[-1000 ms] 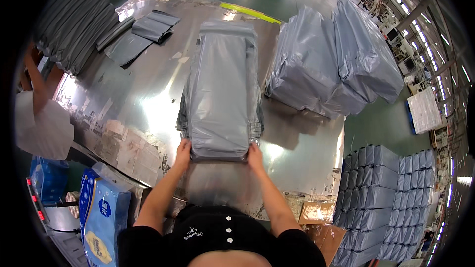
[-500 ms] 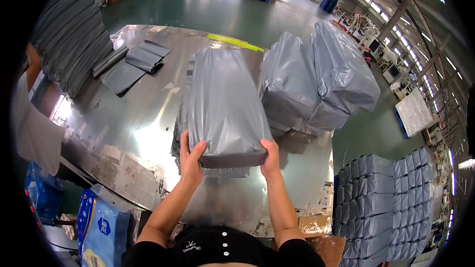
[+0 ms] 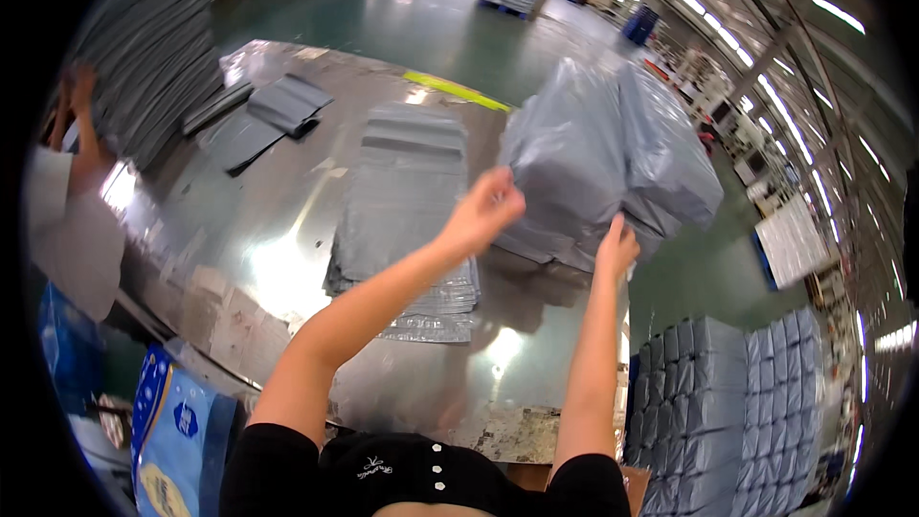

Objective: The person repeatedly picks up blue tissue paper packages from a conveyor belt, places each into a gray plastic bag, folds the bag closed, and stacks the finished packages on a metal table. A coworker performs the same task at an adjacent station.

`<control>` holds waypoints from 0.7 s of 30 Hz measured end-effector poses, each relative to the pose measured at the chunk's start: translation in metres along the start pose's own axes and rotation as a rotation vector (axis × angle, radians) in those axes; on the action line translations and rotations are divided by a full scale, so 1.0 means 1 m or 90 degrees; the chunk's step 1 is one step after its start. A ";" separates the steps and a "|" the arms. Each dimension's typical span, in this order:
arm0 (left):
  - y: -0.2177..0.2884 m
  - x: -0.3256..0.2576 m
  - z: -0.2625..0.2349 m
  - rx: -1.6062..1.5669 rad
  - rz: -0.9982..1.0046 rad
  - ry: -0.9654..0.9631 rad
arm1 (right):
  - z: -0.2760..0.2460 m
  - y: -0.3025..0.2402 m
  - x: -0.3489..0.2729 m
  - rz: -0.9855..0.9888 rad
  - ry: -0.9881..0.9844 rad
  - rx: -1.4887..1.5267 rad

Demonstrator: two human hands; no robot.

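Note:
A bulky package in grey plastic film (image 3: 565, 158) rests at the right of the metal table, beside another grey package (image 3: 670, 144). My right hand (image 3: 617, 247) is at its near right corner, with thumb and curled fingers on the film. Beside its left edge is my left hand (image 3: 485, 209), fingers bent and smeared by motion; whether it still touches the film is unclear. Below and left of that hand, a stack of flat grey plastic bags (image 3: 402, 201) lies on the table, its near edges uneven.
The metal table (image 3: 402, 397) has worn tape patches and a yellow strip (image 3: 458, 90) at its far edge. Folded grey sheets (image 3: 278, 115) lie far left. A tall grey stack (image 3: 144, 57) and another person's arm (image 3: 84, 129) are beyond. Wrapped bundles (image 3: 699, 402) stand lower right.
The grey package has moved from on top of the flat bag stack to the packages at the right. Both my hands went right with it, and the bag stack is uncovered.

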State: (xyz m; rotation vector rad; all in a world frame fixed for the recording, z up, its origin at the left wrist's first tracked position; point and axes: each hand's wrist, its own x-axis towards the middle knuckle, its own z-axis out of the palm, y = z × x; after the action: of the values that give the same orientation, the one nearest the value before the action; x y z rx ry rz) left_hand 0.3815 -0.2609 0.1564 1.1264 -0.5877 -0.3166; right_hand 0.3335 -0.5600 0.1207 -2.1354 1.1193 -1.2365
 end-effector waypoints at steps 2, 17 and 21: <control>-0.050 -0.071 -0.041 0.066 -0.014 -0.102 | 0.010 0.030 -0.080 -0.205 -0.071 -0.014; 0.049 -0.549 -0.166 0.797 -0.138 0.743 | 0.010 0.169 -0.331 -0.304 -0.447 -0.027; 0.130 -0.675 -0.252 1.147 -0.159 0.973 | 0.059 0.086 -0.378 -0.392 -0.543 0.216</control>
State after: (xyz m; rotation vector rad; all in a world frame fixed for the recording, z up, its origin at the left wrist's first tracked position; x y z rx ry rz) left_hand -0.0221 0.3315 0.0102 2.6027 0.9553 1.1155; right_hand 0.2422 -0.3043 -0.1625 -2.3933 -0.1051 -0.5087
